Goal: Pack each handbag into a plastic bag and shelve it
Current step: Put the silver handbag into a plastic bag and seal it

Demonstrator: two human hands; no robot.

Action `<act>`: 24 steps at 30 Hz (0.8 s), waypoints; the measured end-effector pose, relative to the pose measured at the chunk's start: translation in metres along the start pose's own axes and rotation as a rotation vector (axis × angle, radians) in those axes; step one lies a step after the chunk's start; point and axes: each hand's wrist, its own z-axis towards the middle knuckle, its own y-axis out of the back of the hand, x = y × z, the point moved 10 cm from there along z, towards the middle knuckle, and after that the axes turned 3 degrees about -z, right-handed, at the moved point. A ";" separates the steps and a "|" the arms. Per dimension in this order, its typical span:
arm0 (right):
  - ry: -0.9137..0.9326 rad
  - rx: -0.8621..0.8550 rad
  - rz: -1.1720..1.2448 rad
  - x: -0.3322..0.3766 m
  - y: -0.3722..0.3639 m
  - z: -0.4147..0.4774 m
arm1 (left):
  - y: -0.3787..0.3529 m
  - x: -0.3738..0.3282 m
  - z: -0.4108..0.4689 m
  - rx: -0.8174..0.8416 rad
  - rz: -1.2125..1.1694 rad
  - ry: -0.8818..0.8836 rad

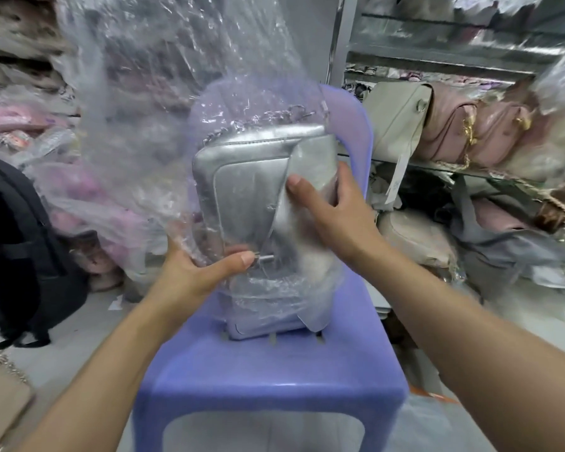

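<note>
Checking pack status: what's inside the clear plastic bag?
A silver handbag with its chain strap on top, inside the plastic bag. The handbag's back and contents are hidden.

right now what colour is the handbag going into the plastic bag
Silver handbag, clearest in the head view.

1 purple plastic chair (274, 370) stands mid-floor — 1 black backpack (17, 243) sits left.

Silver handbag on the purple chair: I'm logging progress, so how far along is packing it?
Done: the silver rectangular handbag stands on the purple plastic chair, largely wrapped in the clear plastic bag. In hand: the left hand grips plastic at its lower corner, the right hand holds its side. Left: the plastic's loose end billows upward, and the handbag is not on the metal shelf.
</note>
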 end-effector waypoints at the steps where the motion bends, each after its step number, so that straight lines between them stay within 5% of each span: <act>1: 0.026 -0.067 0.016 0.003 0.004 -0.002 | -0.001 0.001 0.001 0.003 -0.023 -0.010; 7: 0.101 -0.184 0.035 -0.001 0.008 -0.008 | 0.002 -0.005 0.011 -0.017 -0.099 -0.058; 13: 0.097 -0.199 0.013 -0.009 0.007 -0.010 | 0.025 0.004 0.016 -0.286 -0.121 0.062; 18: 0.108 -0.183 0.006 -0.013 0.007 -0.010 | 0.010 -0.003 0.027 -0.041 -0.084 0.103; 24: 0.107 -0.126 -0.044 -0.036 0.004 -0.021 | -0.006 -0.007 0.010 0.068 0.038 0.061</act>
